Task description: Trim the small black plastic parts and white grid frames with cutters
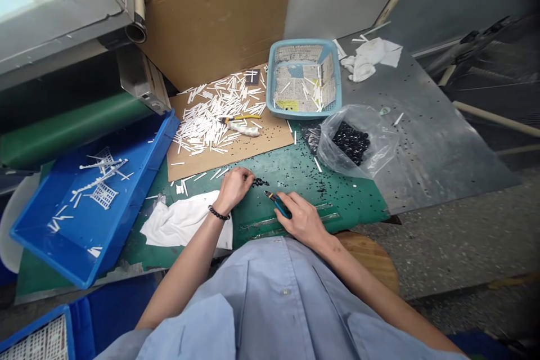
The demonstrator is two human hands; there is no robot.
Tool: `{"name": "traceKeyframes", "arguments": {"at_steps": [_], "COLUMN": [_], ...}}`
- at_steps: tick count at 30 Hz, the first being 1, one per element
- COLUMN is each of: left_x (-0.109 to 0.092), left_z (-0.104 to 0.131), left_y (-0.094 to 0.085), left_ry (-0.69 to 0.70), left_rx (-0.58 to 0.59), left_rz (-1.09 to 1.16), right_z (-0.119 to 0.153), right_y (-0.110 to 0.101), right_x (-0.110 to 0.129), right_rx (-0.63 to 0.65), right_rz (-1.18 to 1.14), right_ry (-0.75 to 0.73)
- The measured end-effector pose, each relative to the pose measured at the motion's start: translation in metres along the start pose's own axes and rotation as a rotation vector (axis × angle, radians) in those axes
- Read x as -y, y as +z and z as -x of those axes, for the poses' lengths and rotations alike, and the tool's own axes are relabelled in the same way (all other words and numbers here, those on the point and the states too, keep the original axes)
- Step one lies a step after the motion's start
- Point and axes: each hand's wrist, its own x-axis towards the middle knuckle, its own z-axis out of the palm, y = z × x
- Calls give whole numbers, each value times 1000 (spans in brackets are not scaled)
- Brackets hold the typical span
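Between the fingers of my left hand [234, 185] is one end of a small black molded piece [260, 182], which juts out to the right over the green mat [270, 162]. My right hand [304, 217] is wrapped round cutting pliers [278, 205] with blue and black handles. Their jaw tips point up and left, just below and right of the black piece. Many tiny black bits lie scattered on the mat beyond my hands. Past them a clear plastic bag [379, 146] stands open with a heap of black parts [351, 143] inside.
White sticks [211, 118] pile on a cardboard sheet [270, 143], with yellow-handled pliers [247, 117] among them. Behind the bag is a light-blue basket [270, 90]. A blue bin [139, 180] stands left. White cloths lie by my left wrist [181, 219] and far right [373, 59].
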Motion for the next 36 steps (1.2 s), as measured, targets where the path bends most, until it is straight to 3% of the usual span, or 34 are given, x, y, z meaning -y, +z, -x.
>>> {"name": "traceKeyframes", "arguments": {"at_steps": [5,9,13,17,20,36], "left_x": [0,-1,-2,-4,-4,1], "left_z": [-1,-4,0,13,24,30], "left_y": [0,0,-2,-8,-10,-5], "left_ry": [-38,-102,-294,-466,-486,-493], "left_rx": [-4,-29,43,308,412,419], "left_rz": [-80,-19,432,1032,1237,1239], "right_z": [1,-2,-9,-17,-22,-22], "right_y": [2,0,-6,-15,-19,-23], "right_x": [-1,0,4,8,11,9], "right_rx": [-6,-23,-42,-24,9,64], "right_rz": [1,17,70,157,177,195], "right_ry": [3,-2,-25,-70,-89,-122]}}
